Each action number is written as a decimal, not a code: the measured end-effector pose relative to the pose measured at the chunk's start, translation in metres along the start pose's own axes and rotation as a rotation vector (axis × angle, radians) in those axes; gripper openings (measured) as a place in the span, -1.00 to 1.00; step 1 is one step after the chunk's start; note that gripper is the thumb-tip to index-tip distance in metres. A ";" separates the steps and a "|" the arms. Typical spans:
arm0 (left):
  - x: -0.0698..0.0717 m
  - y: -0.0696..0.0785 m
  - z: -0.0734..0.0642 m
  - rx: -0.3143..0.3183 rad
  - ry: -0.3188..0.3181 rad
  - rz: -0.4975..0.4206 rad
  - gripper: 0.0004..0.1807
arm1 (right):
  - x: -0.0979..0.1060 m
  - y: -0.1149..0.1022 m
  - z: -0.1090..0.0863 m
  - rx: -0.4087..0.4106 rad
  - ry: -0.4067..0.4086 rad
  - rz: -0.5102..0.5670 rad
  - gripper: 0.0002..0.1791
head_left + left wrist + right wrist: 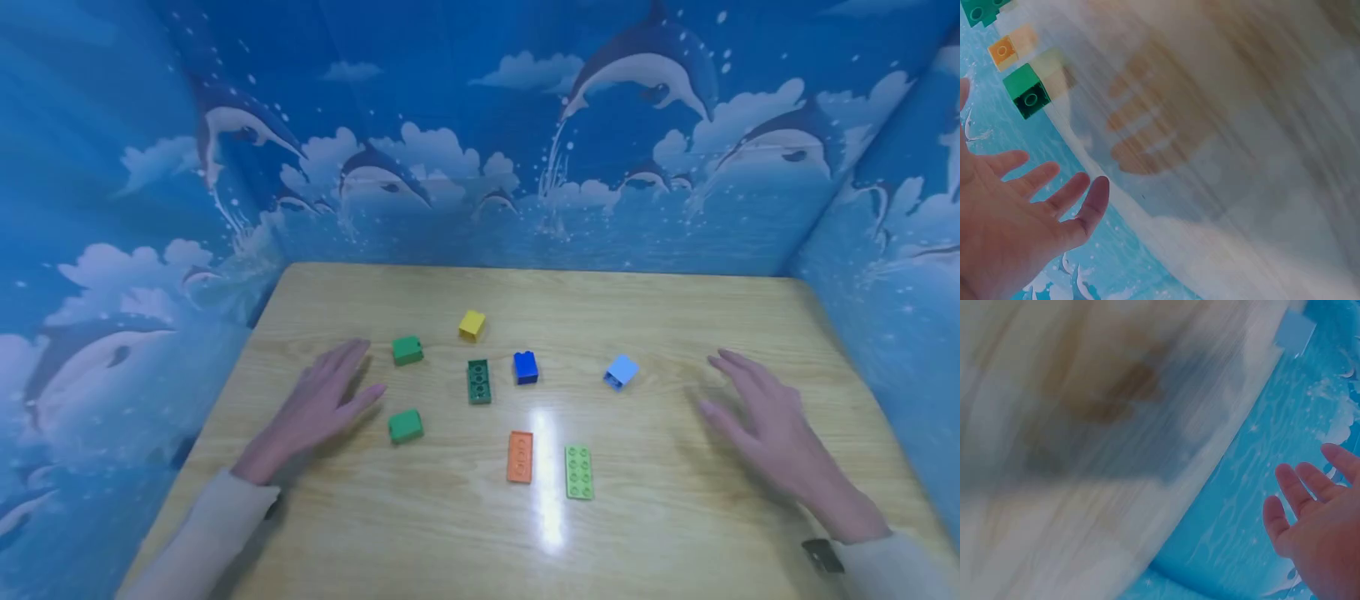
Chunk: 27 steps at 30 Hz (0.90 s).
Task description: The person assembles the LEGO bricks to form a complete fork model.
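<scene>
My left hand (pixel 318 404) is at the left of the table, fingers extended and holding nothing. Closest to it are two green bricks, one farther back (pixel 407 351) and one nearer (pixel 406 427). At the right, my right hand (pixel 776 429) is also empty with its fingers spread; a light blue brick (pixel 621 372) lies some way to its left. Between the hands lie a yellow brick (pixel 472 326), a dark green brick (pixel 479 382) with its hollow side up, a blue brick (pixel 526 367), an orange plate (pixel 520 457) and a light green studded plate (pixel 579 472).
The pieces lie apart on a light wooden table (pixel 675 533). Blue dolphin-printed sheeting (pixel 450 225) rises along its back and both sides. Light reflects off the tabletop between the two plates.
</scene>
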<state>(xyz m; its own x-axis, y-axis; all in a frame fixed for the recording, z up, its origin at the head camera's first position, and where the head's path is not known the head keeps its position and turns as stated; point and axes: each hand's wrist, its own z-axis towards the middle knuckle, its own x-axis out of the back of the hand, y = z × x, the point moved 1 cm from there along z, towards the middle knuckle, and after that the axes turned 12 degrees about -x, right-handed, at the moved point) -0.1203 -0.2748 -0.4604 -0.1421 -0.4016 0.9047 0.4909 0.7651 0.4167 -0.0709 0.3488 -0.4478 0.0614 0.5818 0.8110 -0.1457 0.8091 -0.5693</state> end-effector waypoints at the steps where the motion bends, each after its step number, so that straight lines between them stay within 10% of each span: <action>1: 0.000 0.001 0.001 0.003 0.001 -0.013 -0.06 | -0.002 -0.004 0.000 -0.003 -0.005 0.031 -0.27; 27: 0.000 0.002 0.034 0.100 0.073 -0.333 -0.16 | -0.057 -0.092 0.015 0.114 -0.101 0.314 -0.23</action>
<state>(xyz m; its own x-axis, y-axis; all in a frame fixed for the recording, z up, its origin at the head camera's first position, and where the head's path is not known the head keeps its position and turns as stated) -0.1488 -0.2562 -0.4567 -0.2165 -0.6696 0.7104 0.3404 0.6302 0.6978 -0.0760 0.2403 -0.4396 -0.1012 0.7849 0.6113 -0.2517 0.5743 -0.7790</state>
